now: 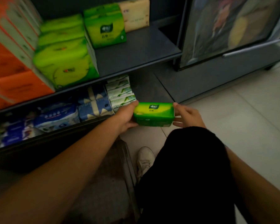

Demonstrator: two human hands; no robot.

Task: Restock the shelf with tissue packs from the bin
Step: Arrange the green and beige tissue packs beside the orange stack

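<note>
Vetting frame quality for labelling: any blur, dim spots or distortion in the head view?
Head view: dim overall, lower shelf darkest; upper-shelf packs at left smeared; green pack between left hand and right hand sharper; wide-angle bends shelf edges.

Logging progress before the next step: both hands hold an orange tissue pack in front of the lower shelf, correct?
No, the tissue pack is green, not orange; the head view shows it. The left hand and right hand do both hold it in front of the lower shelf.
</note>
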